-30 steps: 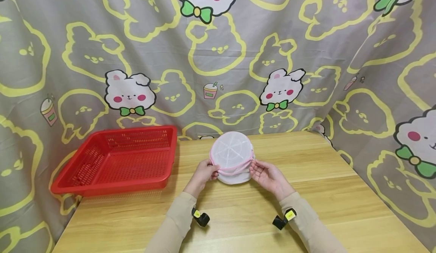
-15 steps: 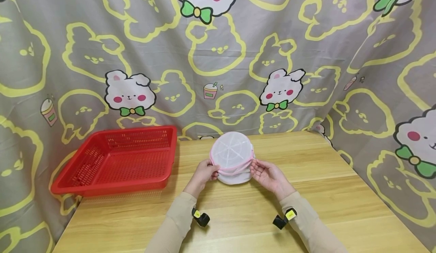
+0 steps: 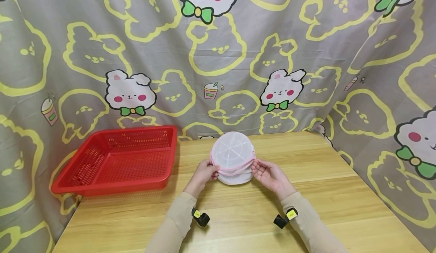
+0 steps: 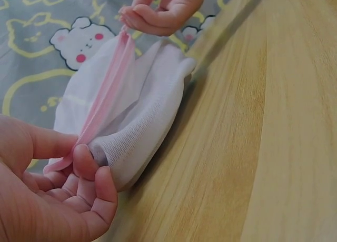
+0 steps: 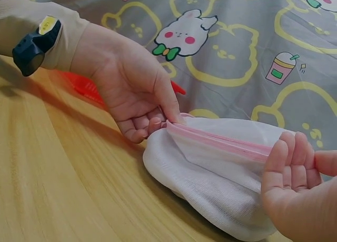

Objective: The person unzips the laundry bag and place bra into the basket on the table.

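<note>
A round white mesh laundry bag [image 3: 233, 150] with a pink zip [image 4: 105, 97] stands near the back of the table, its ribbed disc top tilted toward me. With thumb and fingers, my left hand [image 3: 203, 174] pinches the left end of the pink edge. At the other end, my right hand [image 3: 271, 176] pinches the small zip pull, which the left wrist view shows just under its fingertips. The zip stretches fairly straight between both hands in the right wrist view. The mesh side below it sags in folds. What lies inside the bag cannot be seen.
A red plastic basket [image 3: 112, 189] with perforated walls stands on the left of the wooden table [image 3: 238, 222]. Behind the table hangs a grey patterned curtain [image 3: 231, 82], which also covers both sides. Each wrist wears a small black camera [image 3: 201, 218].
My right hand has shifted very slightly to the right, drawing the zip end with it. The left hand and the basket look unmoved.
</note>
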### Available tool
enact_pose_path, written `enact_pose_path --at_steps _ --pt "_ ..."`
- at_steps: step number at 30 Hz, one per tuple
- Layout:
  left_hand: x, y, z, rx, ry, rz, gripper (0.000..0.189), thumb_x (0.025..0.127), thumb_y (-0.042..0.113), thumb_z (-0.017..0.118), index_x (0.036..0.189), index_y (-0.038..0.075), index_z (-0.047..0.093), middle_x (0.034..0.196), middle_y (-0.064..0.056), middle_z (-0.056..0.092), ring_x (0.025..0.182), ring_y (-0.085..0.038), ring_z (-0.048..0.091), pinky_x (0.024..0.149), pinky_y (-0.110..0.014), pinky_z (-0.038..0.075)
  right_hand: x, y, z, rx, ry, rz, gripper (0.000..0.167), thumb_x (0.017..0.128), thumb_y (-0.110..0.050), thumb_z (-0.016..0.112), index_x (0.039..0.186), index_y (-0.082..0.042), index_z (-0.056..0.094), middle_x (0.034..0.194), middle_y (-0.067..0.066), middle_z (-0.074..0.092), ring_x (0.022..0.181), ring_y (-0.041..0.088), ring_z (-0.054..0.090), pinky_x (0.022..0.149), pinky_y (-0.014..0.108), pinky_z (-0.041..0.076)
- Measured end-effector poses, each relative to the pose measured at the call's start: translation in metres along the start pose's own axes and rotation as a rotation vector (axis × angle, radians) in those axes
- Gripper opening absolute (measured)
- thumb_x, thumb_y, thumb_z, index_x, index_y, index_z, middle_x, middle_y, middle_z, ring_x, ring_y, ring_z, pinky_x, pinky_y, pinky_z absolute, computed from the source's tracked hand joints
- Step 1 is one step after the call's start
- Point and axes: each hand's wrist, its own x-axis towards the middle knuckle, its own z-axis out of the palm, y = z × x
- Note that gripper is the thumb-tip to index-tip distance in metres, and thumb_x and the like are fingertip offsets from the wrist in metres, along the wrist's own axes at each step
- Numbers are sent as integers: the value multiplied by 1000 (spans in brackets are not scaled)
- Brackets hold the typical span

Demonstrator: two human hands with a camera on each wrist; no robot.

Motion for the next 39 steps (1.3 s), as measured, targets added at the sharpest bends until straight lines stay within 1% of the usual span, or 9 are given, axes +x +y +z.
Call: enact_pose_path --at_steps 4,9,14,17,21,26,32,39 --pt "-1 1 0 0 -1 -1 11 96 6 57 102 -2 54 76 -1 53 63 -9 53 58 -21 49 0 0 -1 3 -12 0 31 104 -10 37 92 -3 65 88 6 67 86 13 63 86 25 52" --pt "-1 1 0 3 1 -3 9 95 5 56 101 -1 54 75 -1 53 62 -9 53 58 -21 49 0 -1 -1 -5 12 -3 32 104 -11 37 91 -4 66 87 5 67 85 13 63 86 24 52" --pt "1 1 0 9 2 -5 11 96 5 55 105 -2 54 75 -1 53 62 -9 53 58 -20 49 0 -2 -1 -8 27 -13 32 104 -12 38 90 -4 66 87 5 68 85 13 63 86 24 52" --pt "1 0 -1 13 0 -3 13 96 5 55 107 -2 54 75 -2 53 63 -9 53 58 -20 48 0 -2 -1 -5 22 -16 31 104 -12 39 90 -4 66 87 5 68 85 13 64 86 24 52" --pt "0 1 0 18 1 -3 11 96 5 56 104 -1 54 75 -2 53 63 -9 53 58 -21 49 1 -2 -2 0 11 -17 30 104 -11 40 90 -4 66 87 6 68 85 13 64 86 25 52" --pt "-1 2 0 26 2 -3 8 95 4 56 101 -1 54 76 -2 53 64 -10 53 59 -22 50 1 -3 -2 -5 19 -19 31 104 -12 39 90 -4 66 87 5 68 85 13 64 86 25 52" --pt "0 0 0 50 -4 -5 13 95 5 55 107 -2 55 77 -3 53 65 -11 52 60 -22 50 2 -4 -4 -7 18 -21 31 104 -11 39 90 -4 66 86 6 68 84 13 64 85 25 53" --pt "1 -1 0 75 -18 -1 16 94 3 55 109 -3 55 71 -1 49 61 -10 49 56 -21 48 1 -6 -4 -6 8 -24 30 104 -11 40 91 -4 66 87 5 68 85 13 64 86 25 52"
